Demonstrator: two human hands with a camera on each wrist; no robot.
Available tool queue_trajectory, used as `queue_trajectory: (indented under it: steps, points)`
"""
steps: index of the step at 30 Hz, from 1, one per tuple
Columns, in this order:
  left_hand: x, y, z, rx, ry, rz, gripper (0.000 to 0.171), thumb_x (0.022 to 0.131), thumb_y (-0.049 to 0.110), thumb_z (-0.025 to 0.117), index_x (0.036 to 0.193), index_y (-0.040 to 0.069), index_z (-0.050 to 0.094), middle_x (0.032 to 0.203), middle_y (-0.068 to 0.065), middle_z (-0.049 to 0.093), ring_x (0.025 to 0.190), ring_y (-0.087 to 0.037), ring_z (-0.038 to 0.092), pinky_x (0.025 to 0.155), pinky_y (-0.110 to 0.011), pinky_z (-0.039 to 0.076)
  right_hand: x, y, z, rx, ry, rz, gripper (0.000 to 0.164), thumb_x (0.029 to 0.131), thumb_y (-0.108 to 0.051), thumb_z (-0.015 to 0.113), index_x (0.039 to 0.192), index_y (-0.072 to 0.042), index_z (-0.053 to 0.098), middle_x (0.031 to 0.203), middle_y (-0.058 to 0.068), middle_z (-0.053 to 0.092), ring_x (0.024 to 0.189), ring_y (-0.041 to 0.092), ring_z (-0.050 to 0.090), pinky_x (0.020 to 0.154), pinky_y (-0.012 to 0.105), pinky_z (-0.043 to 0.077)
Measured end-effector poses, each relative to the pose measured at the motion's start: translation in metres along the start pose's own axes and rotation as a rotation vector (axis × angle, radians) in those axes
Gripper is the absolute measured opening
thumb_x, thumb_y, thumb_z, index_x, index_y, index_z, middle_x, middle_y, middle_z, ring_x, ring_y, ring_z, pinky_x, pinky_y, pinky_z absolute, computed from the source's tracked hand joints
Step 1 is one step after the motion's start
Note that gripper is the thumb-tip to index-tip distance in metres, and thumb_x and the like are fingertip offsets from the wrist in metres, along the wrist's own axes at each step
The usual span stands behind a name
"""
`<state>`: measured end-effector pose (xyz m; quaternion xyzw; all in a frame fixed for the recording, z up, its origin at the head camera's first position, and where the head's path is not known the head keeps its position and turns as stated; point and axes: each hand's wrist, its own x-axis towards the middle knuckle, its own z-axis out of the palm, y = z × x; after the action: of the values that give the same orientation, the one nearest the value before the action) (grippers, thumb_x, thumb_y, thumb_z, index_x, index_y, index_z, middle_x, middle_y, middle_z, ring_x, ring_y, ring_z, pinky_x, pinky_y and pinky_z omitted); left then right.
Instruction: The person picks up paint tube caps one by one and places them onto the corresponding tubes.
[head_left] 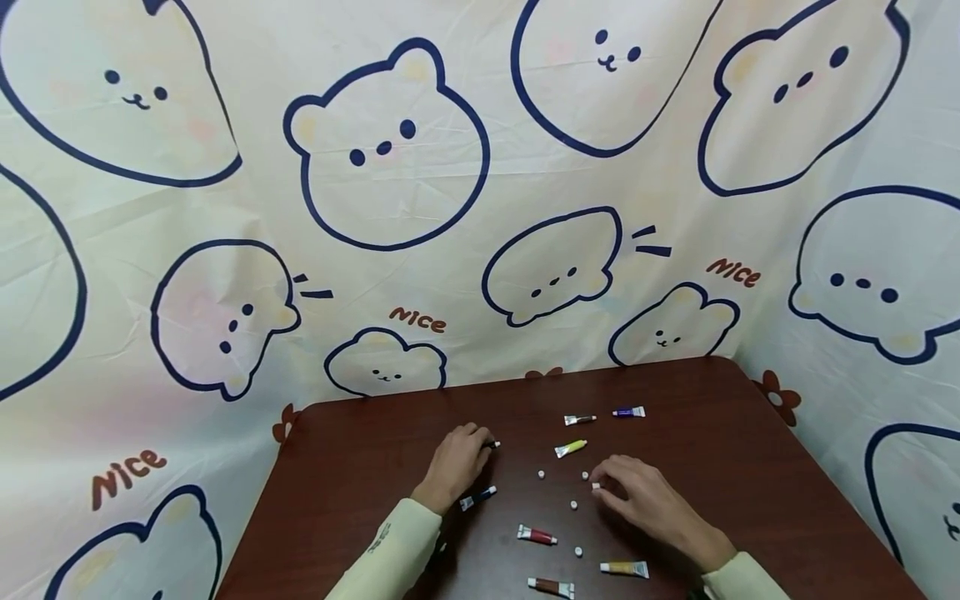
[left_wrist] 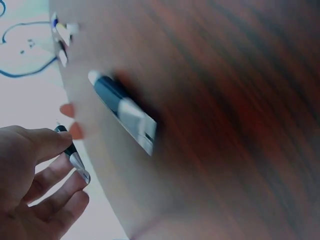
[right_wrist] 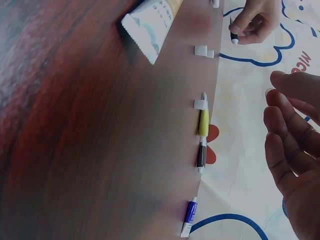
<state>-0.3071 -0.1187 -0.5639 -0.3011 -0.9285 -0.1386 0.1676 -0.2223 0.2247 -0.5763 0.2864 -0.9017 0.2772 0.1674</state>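
My left hand [head_left: 454, 462] pinches a small dark paint tube [left_wrist: 75, 159] between thumb and fingers, its white tip pointing away from the palm. Below that hand lies another dark blue-black paint tube [head_left: 477, 498], white-tipped, flat on the table. My right hand [head_left: 648, 500] is over the table's right half, thumb and forefinger brought together at a small white cap [head_left: 596, 486]. Close by lie more loose white caps, one [head_left: 585, 476] just beyond the fingertips and another [head_left: 573, 505] to their left. A yellow paint tube [head_left: 572, 448] lies between the hands, farther back.
On the dark brown table [head_left: 360, 467] lie a black tube [head_left: 580, 420] and a purple tube [head_left: 628, 412] at the back. Nearer are a red tube [head_left: 537, 535], an ochre tube [head_left: 624, 569] and a brown tube [head_left: 551, 587]. A printed cloth [head_left: 525, 192] hangs behind.
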Motion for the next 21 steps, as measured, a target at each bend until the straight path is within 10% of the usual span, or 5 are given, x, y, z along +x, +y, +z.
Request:
queue_trajectory:
  steps: [21]
  points:
    - [0.004, 0.032, -0.02, -0.034, -0.091, 0.014, 0.011, 0.102, 0.014, 0.079, 0.112, 0.013, 0.078, 0.103, -0.001, 0.073, 0.097, -0.017, 0.069, 0.083, -0.033, 0.062, 0.005, -0.005, 0.0, 0.022, -0.014, 0.068, 0.016, 0.093, -0.011, 0.087, 0.103, -0.019, 0.076, 0.098, -0.013, 0.073, 0.086, -0.005, 0.061, 0.07, 0.023, 0.057]
